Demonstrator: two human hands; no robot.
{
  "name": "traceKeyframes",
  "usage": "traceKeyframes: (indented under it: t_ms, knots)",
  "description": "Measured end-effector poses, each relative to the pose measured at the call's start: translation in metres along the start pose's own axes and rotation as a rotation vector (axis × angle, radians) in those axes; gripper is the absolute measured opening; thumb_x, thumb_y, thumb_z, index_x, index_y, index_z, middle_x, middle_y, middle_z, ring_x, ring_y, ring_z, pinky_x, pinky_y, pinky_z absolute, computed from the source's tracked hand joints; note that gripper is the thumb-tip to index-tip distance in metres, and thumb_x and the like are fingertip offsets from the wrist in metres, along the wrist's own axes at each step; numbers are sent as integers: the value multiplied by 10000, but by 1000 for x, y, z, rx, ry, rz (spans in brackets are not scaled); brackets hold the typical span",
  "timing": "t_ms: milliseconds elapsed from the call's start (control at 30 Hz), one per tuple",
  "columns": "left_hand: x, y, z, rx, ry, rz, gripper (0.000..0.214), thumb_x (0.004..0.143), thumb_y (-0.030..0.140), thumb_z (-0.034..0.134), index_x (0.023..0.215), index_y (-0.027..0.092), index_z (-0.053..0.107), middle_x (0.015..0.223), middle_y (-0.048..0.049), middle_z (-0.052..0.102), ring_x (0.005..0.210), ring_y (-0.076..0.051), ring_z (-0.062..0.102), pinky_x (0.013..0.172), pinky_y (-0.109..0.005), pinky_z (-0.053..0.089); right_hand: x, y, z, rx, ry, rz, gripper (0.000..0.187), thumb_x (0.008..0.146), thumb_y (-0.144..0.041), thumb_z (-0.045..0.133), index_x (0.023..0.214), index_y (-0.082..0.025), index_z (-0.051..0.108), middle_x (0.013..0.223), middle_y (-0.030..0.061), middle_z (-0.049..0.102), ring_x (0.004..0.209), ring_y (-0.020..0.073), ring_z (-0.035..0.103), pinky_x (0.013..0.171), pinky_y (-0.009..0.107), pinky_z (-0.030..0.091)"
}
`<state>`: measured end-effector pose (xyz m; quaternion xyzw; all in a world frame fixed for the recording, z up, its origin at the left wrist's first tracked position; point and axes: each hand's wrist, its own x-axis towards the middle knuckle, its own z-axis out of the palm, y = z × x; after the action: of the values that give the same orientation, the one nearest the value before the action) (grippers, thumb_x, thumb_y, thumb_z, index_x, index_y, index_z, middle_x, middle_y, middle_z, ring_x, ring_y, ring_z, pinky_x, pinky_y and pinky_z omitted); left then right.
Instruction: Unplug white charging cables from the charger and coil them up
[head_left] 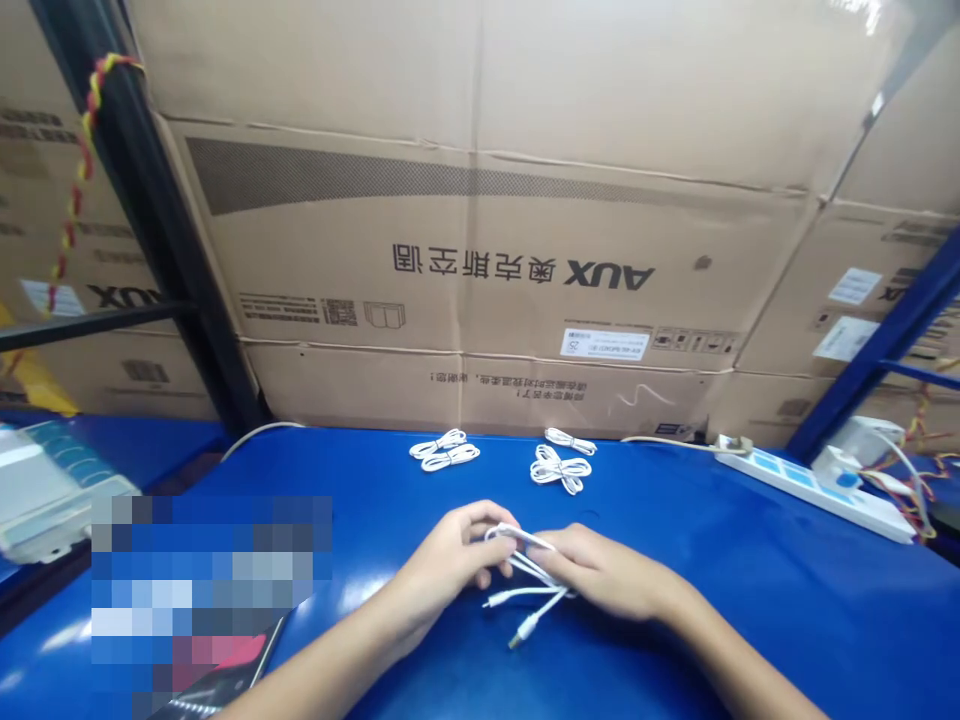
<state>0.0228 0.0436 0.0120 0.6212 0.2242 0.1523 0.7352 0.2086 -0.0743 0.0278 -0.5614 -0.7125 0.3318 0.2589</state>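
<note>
Both my hands meet over the blue table (675,560) and hold one white cable (529,590). My left hand (450,560) pinches the looped part of the cable from the left. My right hand (600,575) grips the same coil from the right, fingers closed round it. Two loose ends with plugs hang out below the hands toward me. Farther back on the table lie bundled white cables: a pair at centre left (445,450) and others at centre right (561,467), one more behind them (570,440).
Large cardboard boxes (480,280) wall off the back of the table. A white and blue power strip (810,482) with a plugged-in adapter lies at the right. A clear plastic tray (45,490) sits at the far left. A phone (225,680) lies near my left forearm.
</note>
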Motion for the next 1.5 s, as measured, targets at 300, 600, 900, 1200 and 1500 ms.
traceKeyframes:
  t_ms: [300,600,900,1200,1500]
  knots:
    - [8,-9,-1,192,-16,74,361,750,388,766,925,187,522,812,-22,682,623,-156,655,621,-290,541,0,5,1,-168,56,9,397,1065,-394,384,953,-213,720,832,31,727,677,187,592,668,291,450]
    - [-16,0,6,902,-6,286,470,936,471,613,1322,212,541,1269,-141,633,1134,-341,632,963,-444,475,-1,16,0,-80,88,30,387,1062,-430,396,1095,-243,733,998,23,755,831,225,648,812,340,477]
    - [-12,-5,18,1204,7,354,598,858,326,747,1383,167,508,1412,-210,520,1342,-435,441,1104,-550,320,4,8,16,94,88,34,411,1053,-448,404,992,-215,737,982,28,740,875,228,641,855,359,499]
    - [-17,-2,11,988,15,189,147,977,231,495,1060,167,598,965,-117,650,888,-310,660,851,-408,462,-1,-4,17,81,179,30,333,1063,-437,403,1308,-233,499,1062,35,662,932,193,622,885,336,482]
    - [-24,-2,29,362,-250,-6,319,1024,483,405,1022,194,540,789,14,509,637,-132,470,616,-267,403,3,-7,22,-161,512,-155,371,990,-346,514,645,-221,463,516,-40,536,458,106,439,500,247,338]
